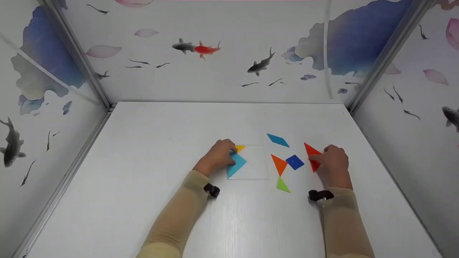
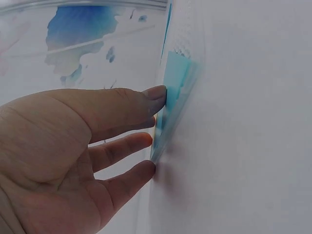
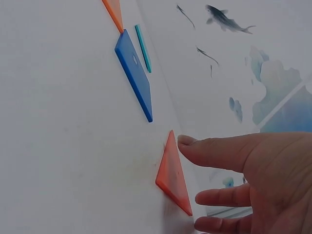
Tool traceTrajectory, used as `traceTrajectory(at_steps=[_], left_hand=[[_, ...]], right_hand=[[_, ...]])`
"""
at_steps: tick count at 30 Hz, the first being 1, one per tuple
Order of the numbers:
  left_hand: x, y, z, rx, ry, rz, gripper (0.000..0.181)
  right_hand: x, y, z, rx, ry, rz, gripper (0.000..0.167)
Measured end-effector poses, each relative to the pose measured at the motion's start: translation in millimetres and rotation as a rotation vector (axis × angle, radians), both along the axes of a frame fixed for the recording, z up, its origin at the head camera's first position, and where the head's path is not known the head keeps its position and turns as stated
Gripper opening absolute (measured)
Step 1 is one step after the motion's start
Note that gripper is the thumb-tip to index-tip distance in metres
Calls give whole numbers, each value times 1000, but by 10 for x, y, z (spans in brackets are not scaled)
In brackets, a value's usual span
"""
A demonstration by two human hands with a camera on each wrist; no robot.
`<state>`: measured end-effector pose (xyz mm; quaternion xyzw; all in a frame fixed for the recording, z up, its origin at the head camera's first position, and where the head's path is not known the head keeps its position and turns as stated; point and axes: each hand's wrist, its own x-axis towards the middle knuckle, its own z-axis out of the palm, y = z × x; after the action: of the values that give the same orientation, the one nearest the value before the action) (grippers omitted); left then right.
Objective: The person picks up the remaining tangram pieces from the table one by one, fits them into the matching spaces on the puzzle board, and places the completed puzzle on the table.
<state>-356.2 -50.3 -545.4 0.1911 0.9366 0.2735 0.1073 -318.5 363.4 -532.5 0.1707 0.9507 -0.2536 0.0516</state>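
A flat clear square tray [image 1: 256, 173] lies mid-table. Inside it, at the left, are a large light-blue triangle [image 1: 237, 165] and a small yellow triangle [image 1: 240, 148]. My left hand [image 1: 218, 154] rests at the tray's left side. Its thumb [image 2: 156, 97] touches the light-blue triangle, and its other fingers reach to the tray's edge, fairly straight. Over at the right, my right hand [image 1: 333, 159] is at a large red triangle [image 1: 312, 152]. In the right wrist view the thumb [image 3: 195, 148] and fingers are spread beside that triangle [image 3: 173, 178]; contact is unclear.
Between tray and right hand lie a blue parallelogram [image 1: 278, 140], an orange triangle [image 1: 279, 164], a dark-blue square [image 1: 294, 162] and a green triangle [image 1: 282, 185]. Patterned walls with fish stand behind the white table [image 1: 143, 150] and on both sides.
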Motion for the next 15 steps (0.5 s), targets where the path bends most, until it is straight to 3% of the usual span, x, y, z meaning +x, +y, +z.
traceTrajectory(at_steps=[15], left_hand=[[15,4,-2,28,-16,5,42]], right_hand=[[-42,29,6,-51,-65,-21,77]])
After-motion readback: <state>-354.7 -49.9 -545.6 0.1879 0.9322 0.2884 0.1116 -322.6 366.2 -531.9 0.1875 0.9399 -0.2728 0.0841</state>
